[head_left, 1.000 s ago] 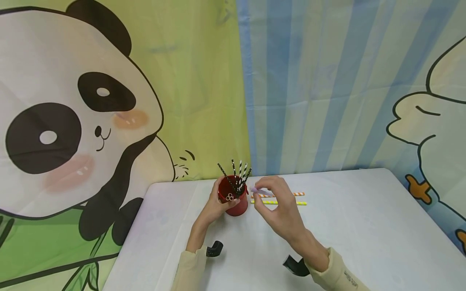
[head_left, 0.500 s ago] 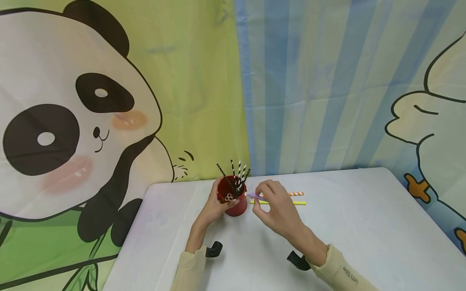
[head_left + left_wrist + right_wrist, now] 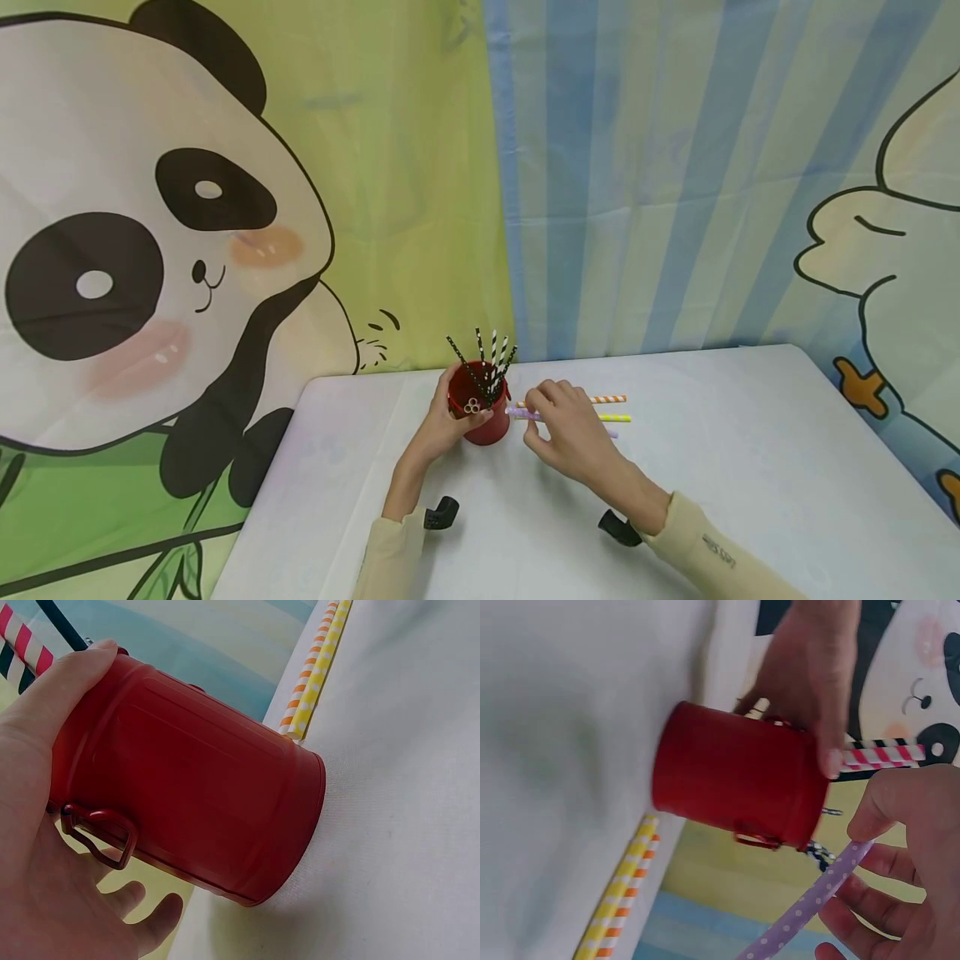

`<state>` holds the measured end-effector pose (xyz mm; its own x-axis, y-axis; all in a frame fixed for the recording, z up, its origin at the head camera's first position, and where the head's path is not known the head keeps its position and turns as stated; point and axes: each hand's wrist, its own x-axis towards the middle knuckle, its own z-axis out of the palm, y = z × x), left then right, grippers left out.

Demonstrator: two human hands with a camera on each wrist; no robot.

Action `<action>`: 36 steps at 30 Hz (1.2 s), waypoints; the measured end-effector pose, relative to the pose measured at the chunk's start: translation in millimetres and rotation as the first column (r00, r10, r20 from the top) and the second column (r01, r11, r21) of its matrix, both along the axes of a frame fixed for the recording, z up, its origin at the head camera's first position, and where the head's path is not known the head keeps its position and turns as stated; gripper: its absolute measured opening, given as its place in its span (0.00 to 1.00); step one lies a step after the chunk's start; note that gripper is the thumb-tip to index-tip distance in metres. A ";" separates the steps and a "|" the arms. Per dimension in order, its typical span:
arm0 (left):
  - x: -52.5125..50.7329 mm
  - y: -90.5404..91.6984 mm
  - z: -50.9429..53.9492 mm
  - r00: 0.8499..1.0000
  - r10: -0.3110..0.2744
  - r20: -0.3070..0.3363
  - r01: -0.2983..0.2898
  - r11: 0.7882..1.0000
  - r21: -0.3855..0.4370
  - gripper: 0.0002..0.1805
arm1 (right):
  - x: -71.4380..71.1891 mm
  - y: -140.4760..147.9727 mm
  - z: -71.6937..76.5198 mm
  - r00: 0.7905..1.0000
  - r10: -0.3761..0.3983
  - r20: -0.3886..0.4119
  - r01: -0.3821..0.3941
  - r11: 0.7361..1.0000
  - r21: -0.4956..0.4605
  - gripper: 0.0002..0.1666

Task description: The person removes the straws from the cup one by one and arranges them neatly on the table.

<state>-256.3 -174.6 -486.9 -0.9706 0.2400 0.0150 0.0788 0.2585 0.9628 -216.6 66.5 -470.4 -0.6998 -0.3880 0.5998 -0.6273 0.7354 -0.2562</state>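
Note:
A small red metal bucket stands on the white table, and my left hand grips its left side with the thumb at the rim. Several black-and-white patterned straws lean inside it and stick out at the back. Pink-and-white striped straws also show at its mouth in the right wrist view. My right hand pinches a purple straw with white dots between thumb and fingers, just right of the bucket. That straw is held nearly level, one end pointing at the bucket; part of it is hidden behind the hand.
An orange-striped straw and a yellow-and-white straw lie side by side on the table, right of the bucket. Behind the table's back edge hangs a printed curtain. A black wrist mount shows below the left hand.
My right hand has lowered slightly, and the purple straw has tilted so more of its length shows, stretching to the right. The left hand and the bucket have stayed in place.

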 end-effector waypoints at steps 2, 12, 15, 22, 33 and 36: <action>-0.2 -0.1 0.5 1.000 0.001 -0.001 -0.001 1.000 0.000 0.55 | -3.1 0.4 -5.8 1.000 0.000 0.008 -0.001 0.999 0.040 0.10; -1.6 -0.4 0.4 1.000 0.005 0.011 -0.005 1.000 -0.002 0.55 | -18.2 3.9 -36.5 0.999 -0.031 -0.009 0.032 0.985 0.172 0.12; -2.0 -0.2 0.0 1.000 0.009 0.011 -0.009 1.000 -0.008 0.55 | -22.6 5.4 -45.1 0.999 -0.041 -0.012 0.043 0.978 0.204 0.13; -3.0 -0.1 -1.2 1.000 0.007 0.005 -0.007 1.000 -0.002 0.55 | -30.2 7.4 -60.2 0.998 -0.049 0.037 0.039 0.971 0.235 0.13; -17.1 -3.1 -26.4 1.000 0.021 -0.007 -0.021 1.000 -0.014 0.56 | -35.4 8.7 -72.9 0.996 -0.076 0.049 0.060 0.959 0.275 0.07; -19.4 -3.8 -32.2 0.999 0.027 -0.018 -0.027 1.000 -0.004 0.55 | -36.2 8.7 -75.4 0.996 -0.079 0.040 0.065 0.958 0.280 0.07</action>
<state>-275.7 -178.4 -519.1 -0.9764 0.2138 0.0316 0.0890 0.2645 0.9603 -252.8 75.3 -545.8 -0.7583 -0.4820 0.4388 -0.5616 0.8249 -0.0644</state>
